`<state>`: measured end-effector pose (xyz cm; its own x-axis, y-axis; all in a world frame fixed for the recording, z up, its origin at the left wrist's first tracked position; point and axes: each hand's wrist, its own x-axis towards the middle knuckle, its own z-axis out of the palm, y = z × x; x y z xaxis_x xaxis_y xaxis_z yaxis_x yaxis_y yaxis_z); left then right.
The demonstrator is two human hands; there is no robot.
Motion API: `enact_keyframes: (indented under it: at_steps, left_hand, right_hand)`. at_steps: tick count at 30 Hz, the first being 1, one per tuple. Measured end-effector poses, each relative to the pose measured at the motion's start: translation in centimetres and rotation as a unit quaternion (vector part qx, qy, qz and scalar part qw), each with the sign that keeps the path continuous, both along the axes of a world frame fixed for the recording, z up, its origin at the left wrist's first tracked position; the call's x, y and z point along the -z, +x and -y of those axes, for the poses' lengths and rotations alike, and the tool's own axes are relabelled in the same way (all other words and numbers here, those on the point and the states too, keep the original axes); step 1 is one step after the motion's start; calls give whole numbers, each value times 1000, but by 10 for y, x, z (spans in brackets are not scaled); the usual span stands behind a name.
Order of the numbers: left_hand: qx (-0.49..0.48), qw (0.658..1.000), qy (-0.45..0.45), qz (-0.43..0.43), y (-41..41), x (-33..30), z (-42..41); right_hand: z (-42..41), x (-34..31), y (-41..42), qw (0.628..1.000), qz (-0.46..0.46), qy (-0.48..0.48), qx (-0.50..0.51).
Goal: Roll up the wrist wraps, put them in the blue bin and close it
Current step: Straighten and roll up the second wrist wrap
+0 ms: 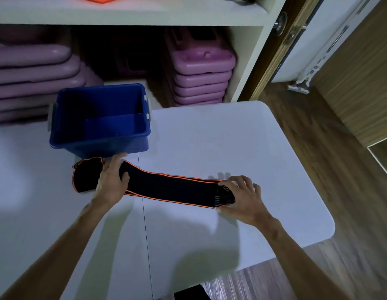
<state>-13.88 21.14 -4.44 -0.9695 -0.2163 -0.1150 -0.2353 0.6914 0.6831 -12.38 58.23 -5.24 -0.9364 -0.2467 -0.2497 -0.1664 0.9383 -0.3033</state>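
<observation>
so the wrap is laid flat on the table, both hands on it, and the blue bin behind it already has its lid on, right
Not quite: the blue bin has no lid on; the head view looks straight into its open top. The rest holds: the wrap lies flat on the table, with the left hand and right hand on it.

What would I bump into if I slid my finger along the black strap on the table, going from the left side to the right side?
The loose end of the wrist wrap → left hand pressing on it → the long flat middle stretch with orange edging → right hand at the far end, all on the white table.
</observation>
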Motion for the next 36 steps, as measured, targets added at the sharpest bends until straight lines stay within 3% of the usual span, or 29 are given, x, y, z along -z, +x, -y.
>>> enact_keyframes:
  at_steps: [3,8,14,20,23,26,30,33,36]
  left_hand:
    - [83,996,-14,17,0,1,11]
    - [15,996,45,79,1,-1,14]
    - [31,997,58,39,0,-4,14]
    - [152,979,26,131,-2,-6,35]
    - [233,959,-53,152,1,-5,39]
    - [259,951,-75,152,1,-4,42]
    - [228,969,-20,93,2,-9,49]
    - [167,982,8,88,-2,-19,49]
    - [77,994,28,76,-10,-20,52]
  right_hand:
    - [-10,10,6,999,-3,47,-7]
    - [-10,12,5,999,-11,32,26]
    - [-8,10,-1,999,-14,-12,50]
    - [-7,0,-6,982,-50,-146,111]
    - [-3,-13,-8,946,10,-277,165]
    - [0,-19,-11,910,40,-368,186]
    - [1,-32,-17,851,121,-453,235]
    - [-6,-37,-22,855,161,-434,234]
    - [-5,-41,-23,857,126,-421,269]
